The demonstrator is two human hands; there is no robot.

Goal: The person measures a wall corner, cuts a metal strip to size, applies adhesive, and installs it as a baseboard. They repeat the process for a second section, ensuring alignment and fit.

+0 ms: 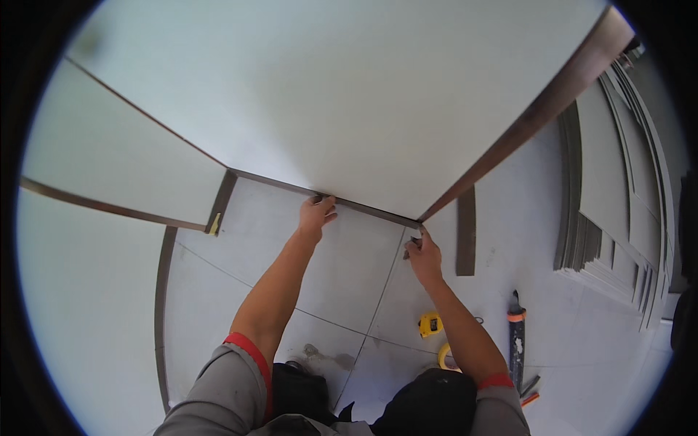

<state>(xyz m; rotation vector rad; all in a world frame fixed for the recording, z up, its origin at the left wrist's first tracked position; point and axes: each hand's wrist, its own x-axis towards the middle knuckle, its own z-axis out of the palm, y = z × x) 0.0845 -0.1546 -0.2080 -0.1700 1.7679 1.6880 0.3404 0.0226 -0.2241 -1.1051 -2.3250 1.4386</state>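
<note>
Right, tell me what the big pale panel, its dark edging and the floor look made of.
Big pale panel: probably laminated or painted board; the face is smooth, even and faintly sheened.
Dark edging: brown, satin, perhaps wood-effect laminate, from its streaky shine; metal can't be ruled out.
Floor: likely ceramic or stone tile, pale and smooth, from the straight joint lines.

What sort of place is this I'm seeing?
Probably a workshop or a room being fitted out: stacked flat panels at the right, a yellow tape measure on the tiled floor, and a large white panel with dark edging at the hands.
</note>
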